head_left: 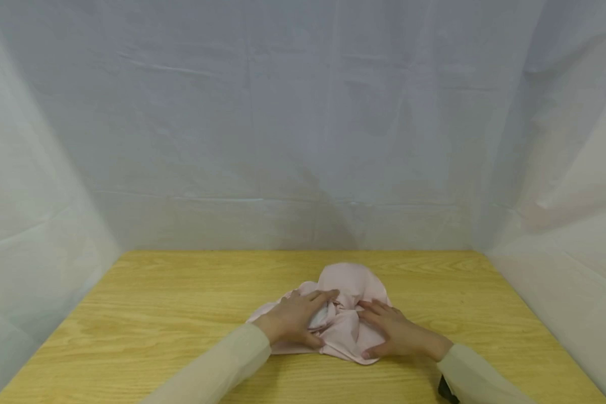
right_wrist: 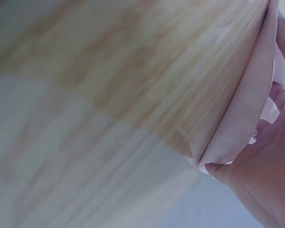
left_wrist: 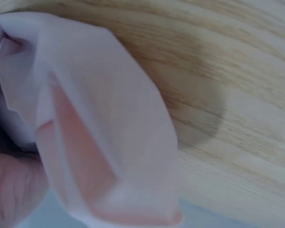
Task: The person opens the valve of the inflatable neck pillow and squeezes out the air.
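A crumpled piece of pale pink fabric (head_left: 350,280) lies bunched on the wooden table; what kind of item it is cannot be told. Its left part lies under my left hand (head_left: 294,318), whose fingers spread across the folds. A whitish patch shows beside that hand. From the other side my right hand (head_left: 396,331) touches the bundle, fingers extended over it and thumb at its near edge. In the left wrist view a loose fold of the fabric (left_wrist: 128,109) stands up beside the hand. The right wrist view has the thumb against the fabric's edge (right_wrist: 242,118).
The yellowish wood table (head_left: 156,314) extends around the fabric on all sides. Pale sheeting (head_left: 283,112) hangs behind the table and along both sides. Something dark (head_left: 446,389) shows beneath the right sleeve.
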`<state>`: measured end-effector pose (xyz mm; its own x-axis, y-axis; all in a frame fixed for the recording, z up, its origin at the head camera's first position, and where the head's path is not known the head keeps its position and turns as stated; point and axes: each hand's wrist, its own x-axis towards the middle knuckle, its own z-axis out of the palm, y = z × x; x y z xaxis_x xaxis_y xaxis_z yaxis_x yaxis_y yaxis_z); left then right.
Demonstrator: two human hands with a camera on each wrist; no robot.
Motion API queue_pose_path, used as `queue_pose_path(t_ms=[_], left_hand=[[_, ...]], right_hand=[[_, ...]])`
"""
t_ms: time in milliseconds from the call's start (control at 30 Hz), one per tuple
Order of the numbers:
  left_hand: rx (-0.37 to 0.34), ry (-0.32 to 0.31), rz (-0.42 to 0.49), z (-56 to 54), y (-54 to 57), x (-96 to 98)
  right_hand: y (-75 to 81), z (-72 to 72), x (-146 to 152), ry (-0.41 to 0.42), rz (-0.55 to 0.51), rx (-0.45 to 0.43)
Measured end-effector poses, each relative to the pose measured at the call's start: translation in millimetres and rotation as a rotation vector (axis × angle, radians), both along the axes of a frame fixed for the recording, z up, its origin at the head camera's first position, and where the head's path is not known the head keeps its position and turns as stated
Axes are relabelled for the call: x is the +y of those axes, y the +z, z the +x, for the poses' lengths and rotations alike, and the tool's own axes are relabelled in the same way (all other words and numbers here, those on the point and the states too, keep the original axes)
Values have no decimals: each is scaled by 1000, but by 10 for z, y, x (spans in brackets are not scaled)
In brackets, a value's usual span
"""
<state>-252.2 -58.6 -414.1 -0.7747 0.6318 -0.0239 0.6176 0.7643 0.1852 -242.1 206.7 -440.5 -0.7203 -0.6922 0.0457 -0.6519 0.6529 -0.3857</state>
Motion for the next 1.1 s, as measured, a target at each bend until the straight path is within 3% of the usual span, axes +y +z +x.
queue_pose_path(t_ms=[567,833,1000,1100], left_hand=[[58,-11,-3,-3,-17,46],[105,-82,42,-9,-23,23],[149,-88,63,-23,-48,14],[130,-82,67,-16,-40,15]], right_hand=[[-10,8,42,19,-18,11],[-18,-4,76,51,-50,118],[-30,-8,89,22,-44,121],[-30,-5,91,-2,-43,99]])
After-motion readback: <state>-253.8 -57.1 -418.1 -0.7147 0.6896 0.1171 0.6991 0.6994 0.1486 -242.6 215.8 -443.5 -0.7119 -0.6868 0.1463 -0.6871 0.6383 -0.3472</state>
